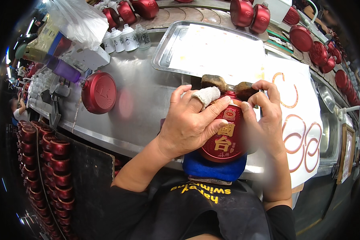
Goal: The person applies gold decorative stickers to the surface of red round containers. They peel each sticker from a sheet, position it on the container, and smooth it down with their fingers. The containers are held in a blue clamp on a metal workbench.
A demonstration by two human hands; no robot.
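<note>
A flat round red bottle (pixel 224 138) with gold markings lies in front of me, its neck pointing away. Beneath its near end is a blue padded cloth (pixel 216 168), and its neck rests between two worn brown blocks (pixel 213 81). A thin orange-gold strip (pixel 237 103) runs across the shoulder. My left hand (pixel 190 122), with a white cloth cover (pixel 207 96) on one finger, is closed on the bottle's left side and shoulder, fingertips against the strip. My right hand (pixel 268 116) is curled at the right shoulder, thumb by the strip's end, partly blurred.
White paper (pixel 300 100) with several looped orange strips lies to the right. A metal tray (pixel 164 56) holding a white sheet is ahead. Another red bottle (pixel 99 93) stands at left, near white bottles (pixel 128 38). Red bottles line the conveyor (pixel 188 16) and stack at lower left.
</note>
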